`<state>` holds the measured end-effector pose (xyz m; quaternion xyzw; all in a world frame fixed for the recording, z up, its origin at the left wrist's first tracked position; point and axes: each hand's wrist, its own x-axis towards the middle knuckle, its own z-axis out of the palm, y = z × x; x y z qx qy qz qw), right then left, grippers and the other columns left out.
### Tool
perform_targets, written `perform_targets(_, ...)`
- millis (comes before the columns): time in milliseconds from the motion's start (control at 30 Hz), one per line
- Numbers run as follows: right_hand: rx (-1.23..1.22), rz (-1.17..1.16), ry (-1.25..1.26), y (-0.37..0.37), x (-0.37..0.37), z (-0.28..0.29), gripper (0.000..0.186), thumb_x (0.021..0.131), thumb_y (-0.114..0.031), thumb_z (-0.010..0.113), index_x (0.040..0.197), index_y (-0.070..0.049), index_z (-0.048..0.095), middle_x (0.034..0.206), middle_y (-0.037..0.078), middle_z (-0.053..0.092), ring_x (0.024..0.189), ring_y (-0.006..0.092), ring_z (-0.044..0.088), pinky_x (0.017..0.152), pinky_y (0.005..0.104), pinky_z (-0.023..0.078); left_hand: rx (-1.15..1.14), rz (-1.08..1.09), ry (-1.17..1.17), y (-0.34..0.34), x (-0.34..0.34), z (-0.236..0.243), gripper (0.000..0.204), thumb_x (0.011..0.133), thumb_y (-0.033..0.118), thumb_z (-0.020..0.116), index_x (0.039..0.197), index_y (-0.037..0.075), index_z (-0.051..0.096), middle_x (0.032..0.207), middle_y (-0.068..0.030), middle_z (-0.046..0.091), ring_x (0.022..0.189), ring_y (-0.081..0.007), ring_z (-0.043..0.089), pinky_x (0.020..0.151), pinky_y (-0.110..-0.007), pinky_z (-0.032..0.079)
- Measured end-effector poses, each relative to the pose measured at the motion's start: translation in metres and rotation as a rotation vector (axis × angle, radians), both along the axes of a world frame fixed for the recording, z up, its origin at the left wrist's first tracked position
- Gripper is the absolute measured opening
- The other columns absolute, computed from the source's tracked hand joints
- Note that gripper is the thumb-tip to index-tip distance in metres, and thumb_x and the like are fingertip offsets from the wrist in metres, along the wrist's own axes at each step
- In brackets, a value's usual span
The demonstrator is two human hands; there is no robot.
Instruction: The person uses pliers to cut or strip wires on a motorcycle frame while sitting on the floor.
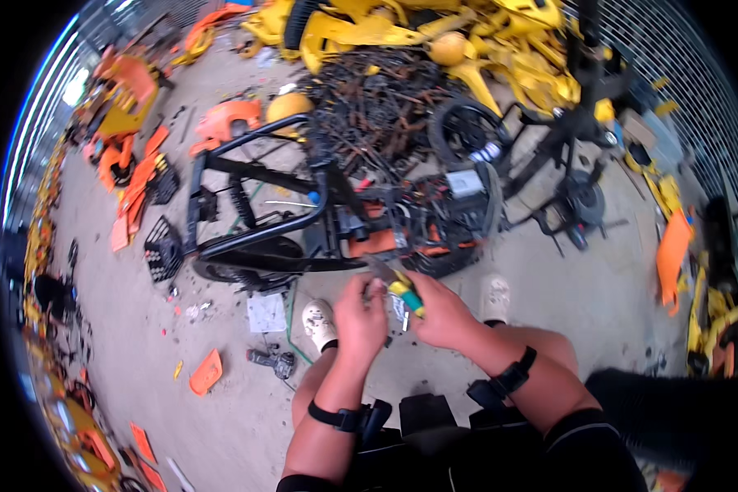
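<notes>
Tool (pixel 407 297), yellow-green, likely light, stiff, best taken mid-handle: right hand (pixel 441 311) is grasping it, left hand (pixel 360 316) grip unclear.

Yellow and green are flashing on the tool handle (pixel 407 298), while deep black is running all around the metal frame (pixel 254 234)! Bright yellow is blazing across the panel heap (pixel 369 34), orange is glowing on the loose panel (pixel 206 374), and dark spots are dotting the white shoes (pixel 319 321)!
</notes>
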<state>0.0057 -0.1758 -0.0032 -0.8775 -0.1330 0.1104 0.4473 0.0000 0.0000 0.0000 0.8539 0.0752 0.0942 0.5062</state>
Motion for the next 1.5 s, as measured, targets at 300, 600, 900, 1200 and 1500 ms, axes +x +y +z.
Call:
perform_targets(300,0.026,-0.102,0.379,0.011,-0.014,-0.041,0.049,0.088,-0.015,0.065,0.134,-0.008,0.05,0.112,0.027,0.066,0.106,0.0496,0.062,0.087,0.0503,0.051,0.129,-0.067,0.265,-0.008,0.011,0.001,0.019,0.091,0.017,0.059,0.1,0.0,0.062,0.097,-0.0273,0.068,0.093,-0.0489,0.064,0.08,-0.057,0.051)
perform_targets(600,0.044,-0.05,-0.074,0.017,0.004,-0.008,0.045,0.083,-0.012,0.068,0.126,-0.004,0.054,0.108,0.027,0.066,0.103,0.0489,0.062,0.083,0.0518,0.052,-0.045,-0.027,0.02,0.005,0.008,0.011,0.012,0.097,0.01,0.059,0.106,0.002,0.06,0.091,-0.0238,0.067,0.085,-0.0459,0.065,0.073,-0.05,0.051)
perform_targets(900,-0.066,-0.041,-0.007,0.01,0.017,0.001,0.038,0.082,-0.014,0.066,0.116,-0.005,0.053,0.099,0.023,0.068,0.092,0.0465,0.065,0.077,0.0546,0.052,-0.241,-0.058,0.166,0.006,0.02,0.004,0.009,0.103,0.01,0.057,0.1,0.002,0.061,0.081,-0.0005,0.06,0.071,-0.0081,0.052,0.065,-0.025,0.045)
perform_targets(1200,-0.241,0.037,-0.047,-0.003,0.036,0.019,0.046,0.076,-0.014,0.069,0.119,-0.007,0.057,0.104,0.018,0.069,0.095,0.0412,0.067,0.08,0.0518,0.054,-0.245,-0.165,0.346,0.034,0.029,0.006,0.008,0.102,0.009,0.058,0.097,0.003,0.063,0.079,0.0007,0.059,0.07,-0.0078,0.049,0.064,-0.024,0.042)
perform_targets(1500,-0.188,-0.006,0.096,0.004,0.039,0.017,0.044,0.078,-0.017,0.072,0.12,-0.011,0.06,0.106,0.018,0.069,0.098,0.0433,0.065,0.082,0.0507,0.053,-0.275,-0.162,0.389,0.039,0.036,0.018,0.01,0.101,0.008,0.058,0.098,0.002,0.065,0.079,0.0008,0.059,0.069,-0.0072,0.047,0.064,-0.024,0.04)
